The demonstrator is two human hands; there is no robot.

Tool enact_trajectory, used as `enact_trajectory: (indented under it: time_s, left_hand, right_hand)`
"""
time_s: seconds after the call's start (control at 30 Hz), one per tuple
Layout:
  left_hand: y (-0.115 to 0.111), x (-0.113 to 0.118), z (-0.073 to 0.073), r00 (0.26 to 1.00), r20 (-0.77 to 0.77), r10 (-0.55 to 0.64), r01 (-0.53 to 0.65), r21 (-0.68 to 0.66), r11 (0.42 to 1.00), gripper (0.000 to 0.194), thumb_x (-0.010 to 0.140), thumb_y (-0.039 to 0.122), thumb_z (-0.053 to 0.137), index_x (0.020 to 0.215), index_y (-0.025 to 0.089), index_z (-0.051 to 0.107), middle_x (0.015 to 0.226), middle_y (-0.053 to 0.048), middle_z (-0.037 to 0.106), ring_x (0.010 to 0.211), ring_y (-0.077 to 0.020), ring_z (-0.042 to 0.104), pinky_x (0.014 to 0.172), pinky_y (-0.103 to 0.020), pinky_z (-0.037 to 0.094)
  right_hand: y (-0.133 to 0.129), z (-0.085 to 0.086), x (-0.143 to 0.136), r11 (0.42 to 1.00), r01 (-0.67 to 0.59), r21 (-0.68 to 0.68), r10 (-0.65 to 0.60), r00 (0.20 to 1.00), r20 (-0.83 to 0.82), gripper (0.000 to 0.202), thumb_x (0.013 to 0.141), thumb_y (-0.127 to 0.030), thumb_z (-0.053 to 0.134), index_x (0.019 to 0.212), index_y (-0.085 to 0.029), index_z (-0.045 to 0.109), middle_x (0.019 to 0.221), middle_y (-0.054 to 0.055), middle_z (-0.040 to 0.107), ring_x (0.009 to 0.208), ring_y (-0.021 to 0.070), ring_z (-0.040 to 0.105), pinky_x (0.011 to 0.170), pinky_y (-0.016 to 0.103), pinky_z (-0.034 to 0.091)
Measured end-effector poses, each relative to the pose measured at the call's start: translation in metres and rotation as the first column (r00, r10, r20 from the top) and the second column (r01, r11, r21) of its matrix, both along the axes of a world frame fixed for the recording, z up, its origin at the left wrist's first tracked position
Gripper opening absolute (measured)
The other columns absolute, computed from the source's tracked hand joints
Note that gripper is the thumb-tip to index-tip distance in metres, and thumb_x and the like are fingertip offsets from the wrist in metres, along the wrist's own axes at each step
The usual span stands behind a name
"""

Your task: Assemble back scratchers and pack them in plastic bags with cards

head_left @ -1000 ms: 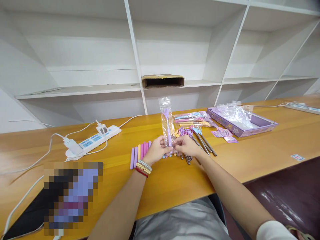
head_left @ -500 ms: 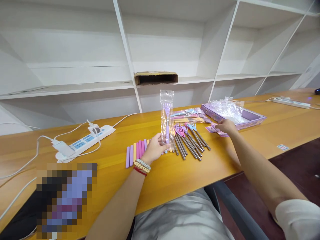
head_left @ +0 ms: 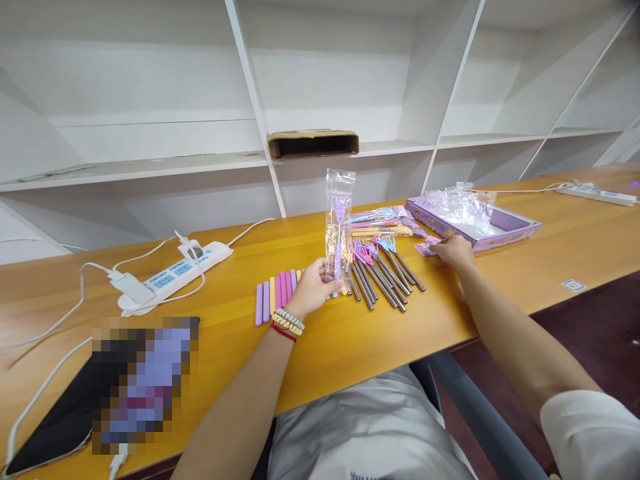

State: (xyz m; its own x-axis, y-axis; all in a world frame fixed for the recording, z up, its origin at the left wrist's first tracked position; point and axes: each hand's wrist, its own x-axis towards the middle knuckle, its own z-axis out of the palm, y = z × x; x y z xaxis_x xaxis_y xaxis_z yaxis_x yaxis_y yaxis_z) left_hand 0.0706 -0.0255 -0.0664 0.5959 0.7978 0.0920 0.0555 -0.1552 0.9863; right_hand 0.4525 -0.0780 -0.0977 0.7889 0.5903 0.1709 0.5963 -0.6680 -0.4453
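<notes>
My left hand (head_left: 317, 288) pinches the lower end of a clear plastic bag (head_left: 341, 175), held upright. Inside the bag is a purple back scratcher (head_left: 339, 212) with a claw-shaped head. At the front edge of the purple box, my right hand (head_left: 454, 251) has its fingers closed on a pink card (head_left: 425, 247); their tips are partly hidden. Between the hands lie several loose metal-shafted back scratchers (head_left: 385, 277) with coloured claw heads. Several coloured handle tubes (head_left: 273, 293) lie in a row, partly behind my left hand.
Several bagged back scratchers (head_left: 380, 223) lie behind the loose ones. The purple box (head_left: 515, 233) holds crumpled clear bags (head_left: 465, 203). A white power strip (head_left: 175, 277) with cables and a black device (head_left: 65, 400) are at left. White shelving with a cardboard box (head_left: 313, 144) stands behind.
The camera view has shifted slightly. My left hand still holds up the bagged back scratcher, and my right hand stays at the pink card by the box.
</notes>
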Motion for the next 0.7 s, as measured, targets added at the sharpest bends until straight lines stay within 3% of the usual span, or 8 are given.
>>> enact_trajectory:
  time_s: [0.2, 0.3, 0.43, 0.53, 0.6, 0.7]
  left_hand:
    - [0.0, 0.001, -0.002, 1.0, -0.014, -0.005, 0.005, 0.016, 1.0, 0.04, 0.063, 0.018, 0.074, 0.094, 0.015, 0.049, 0.079, 0.001, 0.054, 0.056, -0.0072, 0.053, 0.043, -0.019, 0.045]
    - [0.0, 0.001, -0.001, 1.0, -0.028, -0.008, 0.009, 0.011, 1.0, 0.038, 0.064, 0.017, 0.072, 0.094, 0.015, 0.048, 0.082, -0.001, 0.056, 0.057, -0.0075, 0.054, 0.044, -0.019, 0.044]
    - [-0.002, 0.0, 0.001, 0.999, -0.049, -0.008, 0.009, 0.016, 1.0, 0.036, 0.066, 0.015, 0.07, 0.095, 0.014, 0.049, 0.081, -0.001, 0.058, 0.058, -0.0075, 0.055, 0.045, -0.018, 0.043]
    - [-0.003, 0.0, 0.002, 0.998, -0.056, -0.011, 0.012, 0.023, 1.0, 0.033, 0.067, 0.013, 0.067, 0.094, 0.014, 0.049, 0.079, -0.001, 0.058, 0.058, -0.0075, 0.055, 0.048, -0.018, 0.044]
    - [-0.003, 0.0, 0.001, 0.998, -0.062, -0.013, 0.014, 0.019, 1.0, 0.032, 0.067, 0.013, 0.067, 0.093, 0.015, 0.049, 0.079, 0.0, 0.058, 0.06, -0.0079, 0.055, 0.049, -0.018, 0.044]
    - [-0.001, 0.0, -0.003, 0.996, -0.077, -0.036, 0.036, 0.003, 0.999, 0.035, 0.064, 0.014, 0.07, 0.092, 0.015, 0.049, 0.078, 0.0, 0.057, 0.063, -0.0089, 0.055, 0.051, -0.019, 0.045]
  right_hand:
    - [0.0, -0.003, -0.002, 0.995, 0.012, -0.101, -0.015, 0.999, -0.032, 0.043, 0.057, -0.056, 0.067, 0.071, -0.015, 0.068, 0.082, 0.017, 0.066, 0.085, 0.0322, 0.062, 0.068, 0.038, 0.048]
    - [0.002, -0.005, -0.001, 0.993, 0.019, -0.116, -0.021, 1.0, -0.019, 0.04, 0.055, -0.054, 0.069, 0.066, -0.016, 0.065, 0.078, 0.017, 0.065, 0.083, 0.0311, 0.062, 0.066, 0.038, 0.048]
    - [0.002, -0.01, 0.002, 0.999, -0.003, -0.049, 0.002, 1.0, -0.029, 0.034, 0.053, -0.048, 0.072, 0.059, -0.017, 0.061, 0.068, 0.014, 0.063, 0.075, 0.0296, 0.061, 0.063, 0.036, 0.046]
    - [0.002, -0.009, -0.001, 0.992, -0.018, 0.127, 0.023, 0.999, -0.038, 0.028, 0.058, -0.043, 0.07, 0.06, -0.017, 0.059, 0.061, 0.009, 0.06, 0.069, 0.0257, 0.06, 0.062, 0.034, 0.045]
    - [0.003, -0.002, -0.009, 0.933, -0.051, 0.357, 0.078, 0.995, -0.061, 0.027, 0.059, -0.039, 0.07, 0.07, -0.016, 0.06, 0.064, 0.006, 0.061, 0.067, 0.0219, 0.059, 0.06, 0.032, 0.045]
    - [0.009, 0.02, -0.038, 0.697, -0.186, 0.692, 0.346, 0.933, -0.098, 0.03, 0.06, -0.035, 0.072, 0.08, -0.016, 0.061, 0.069, 0.002, 0.063, 0.063, 0.0156, 0.057, 0.058, 0.028, 0.046]
